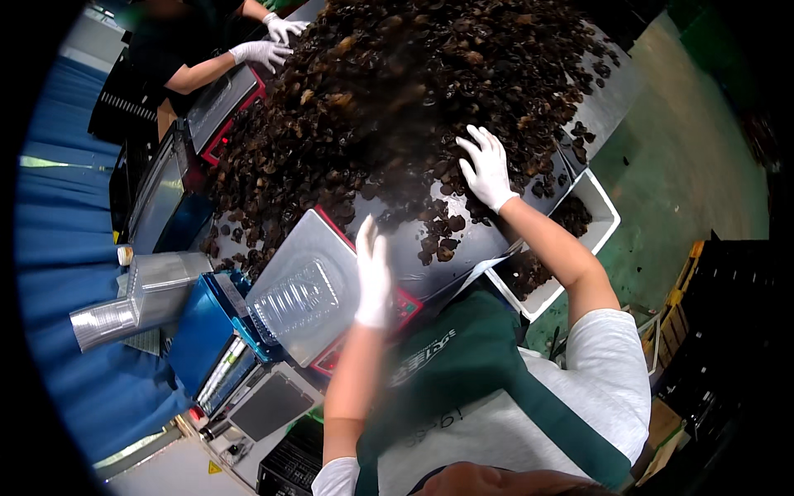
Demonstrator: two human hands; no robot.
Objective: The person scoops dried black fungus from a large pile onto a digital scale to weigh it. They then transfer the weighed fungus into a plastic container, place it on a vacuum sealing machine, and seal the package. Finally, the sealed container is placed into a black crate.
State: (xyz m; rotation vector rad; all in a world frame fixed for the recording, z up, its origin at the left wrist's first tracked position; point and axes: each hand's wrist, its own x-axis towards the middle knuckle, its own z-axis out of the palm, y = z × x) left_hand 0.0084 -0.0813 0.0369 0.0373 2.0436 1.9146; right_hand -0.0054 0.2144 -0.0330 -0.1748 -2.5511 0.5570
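Evidently the pile of dark, ear-like fungus (389, 107) lies on the table (401, 256) beyond the nearer red-edged scale (310, 236), spreading off to its right, with a small loose cluster (438, 237) right of the scale and apart from the main heap. My right hand (488, 169), white-gloved, is beyond the scale and to its right, fingers spread at the pile's near margin; no piece is seen gripped, though I cannot tell what lies under the palm. My left hand (375, 277), blurred, is extended flat at the scale's right side, fingers nearly together and holding nothing visible; contact with the scale cannot be confirmed. Individual pieces are judged light, soft and pliable, their glossy surfaces probably slippery, and best gathered in a loose cupped handful. They share no common direction; the heap's long axis runs from beside the scale up and away to the right. The clear tray (296, 299) on the scale appears thin and easily dented, best held by its rim; its long axis runs roughly parallel to the scale's control strip.
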